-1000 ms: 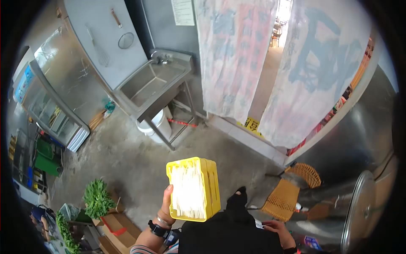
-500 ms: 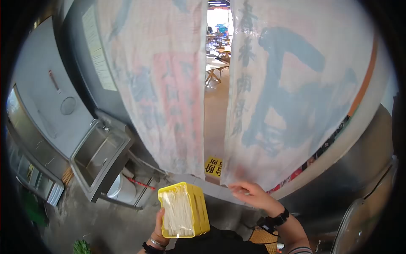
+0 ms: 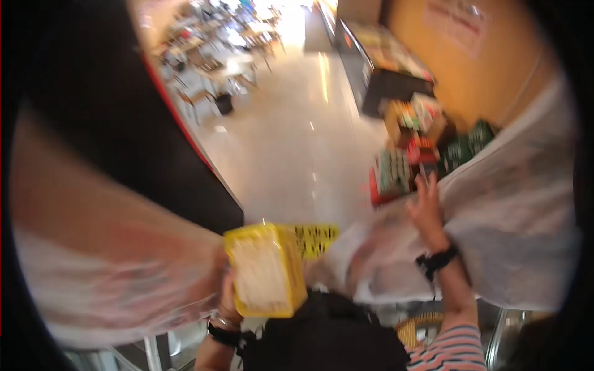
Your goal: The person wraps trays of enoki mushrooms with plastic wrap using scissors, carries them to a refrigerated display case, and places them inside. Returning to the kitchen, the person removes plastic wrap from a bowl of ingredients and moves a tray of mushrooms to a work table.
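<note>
Touching left fingers (image 3: 228,288), yellow basket (image 3: 296,267)

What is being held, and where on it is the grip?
The left hand holds the yellow basket by its left side. The right hand, raised by the curtain, has its fingers spread, with nothing visible in its grip.

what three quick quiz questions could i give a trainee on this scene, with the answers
1. Which hand is holding the yellow basket?
2. True or false: the yellow basket is empty.
3. Fill in the blank: the sleeve on the right arm has a ____ pattern.

Key:
1. The left hand.
2. False; pale contents fill it.
3. Striped.
</note>
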`<state>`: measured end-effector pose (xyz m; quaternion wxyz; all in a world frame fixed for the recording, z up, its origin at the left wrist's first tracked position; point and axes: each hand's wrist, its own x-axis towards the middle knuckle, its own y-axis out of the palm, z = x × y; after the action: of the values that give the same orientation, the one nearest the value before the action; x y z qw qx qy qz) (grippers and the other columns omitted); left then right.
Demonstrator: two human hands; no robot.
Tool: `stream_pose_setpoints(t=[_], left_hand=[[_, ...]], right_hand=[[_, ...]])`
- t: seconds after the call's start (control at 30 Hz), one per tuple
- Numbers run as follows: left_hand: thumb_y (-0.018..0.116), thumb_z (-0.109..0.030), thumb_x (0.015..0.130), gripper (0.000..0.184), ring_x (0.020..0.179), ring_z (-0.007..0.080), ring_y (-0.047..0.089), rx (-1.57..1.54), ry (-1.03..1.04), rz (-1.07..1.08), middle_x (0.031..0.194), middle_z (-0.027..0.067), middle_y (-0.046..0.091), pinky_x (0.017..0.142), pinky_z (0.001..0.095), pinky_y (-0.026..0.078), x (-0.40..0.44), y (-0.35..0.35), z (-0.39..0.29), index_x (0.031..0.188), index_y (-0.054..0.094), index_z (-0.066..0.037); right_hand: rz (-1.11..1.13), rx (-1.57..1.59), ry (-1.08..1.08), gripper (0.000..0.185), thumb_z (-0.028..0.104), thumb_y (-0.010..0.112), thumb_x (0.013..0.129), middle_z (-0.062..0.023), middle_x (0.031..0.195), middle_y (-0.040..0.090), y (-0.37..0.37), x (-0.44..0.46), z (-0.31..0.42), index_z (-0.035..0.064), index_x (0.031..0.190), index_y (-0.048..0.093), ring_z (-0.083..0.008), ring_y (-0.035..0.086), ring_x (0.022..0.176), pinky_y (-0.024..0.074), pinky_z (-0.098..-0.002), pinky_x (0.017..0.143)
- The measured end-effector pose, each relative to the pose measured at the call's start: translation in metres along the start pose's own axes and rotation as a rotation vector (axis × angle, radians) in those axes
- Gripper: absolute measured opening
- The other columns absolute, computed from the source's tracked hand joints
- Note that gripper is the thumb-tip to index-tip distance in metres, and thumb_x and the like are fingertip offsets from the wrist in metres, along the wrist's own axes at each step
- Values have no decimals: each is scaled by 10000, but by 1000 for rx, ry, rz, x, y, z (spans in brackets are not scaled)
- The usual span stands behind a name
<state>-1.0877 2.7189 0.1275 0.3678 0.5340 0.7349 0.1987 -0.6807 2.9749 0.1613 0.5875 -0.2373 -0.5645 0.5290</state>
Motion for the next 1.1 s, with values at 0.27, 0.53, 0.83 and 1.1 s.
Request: stream_pose_setpoints(t=[0.27,0.53,0.83,1.1], left_hand=[[489,-511,909,629,1174,252,509,-19,25,-42,1339,92,497,1003,402,422,145,-31,-86,1359,415,-77],[472,-468,923,580,1156,240,536,-75,114,-80,1325,68,513,967,387,460,207,-3,-64,1365,417,-98],[375,-496,943,603,1248,266,451,-16,222,27,1417,73,412,1027,439,399,383,-14,22,1418,343,-127],[338,-480,948,603,1283,293,408,161,194,102,1458,82,355,1047,470,365,573,41,22,1433,308,-122]], right_hand=[[49,-38,332,607,95,665,791,-188,1415,330,-9,4,-130,63,1343,413,-287,505,1135,520,-304,771],[-147,347,535,403,115,552,910,-66,1134,553,11,31,-82,53,1298,465,-148,545,934,433,-260,835],[66,1620,315,476,401,343,1003,-80,959,593,126,137,-65,-6,1140,548,-145,553,808,457,-284,768],[899,2097,-222,584,534,416,929,-68,862,525,159,304,25,-27,937,579,-163,489,678,375,-287,635]])
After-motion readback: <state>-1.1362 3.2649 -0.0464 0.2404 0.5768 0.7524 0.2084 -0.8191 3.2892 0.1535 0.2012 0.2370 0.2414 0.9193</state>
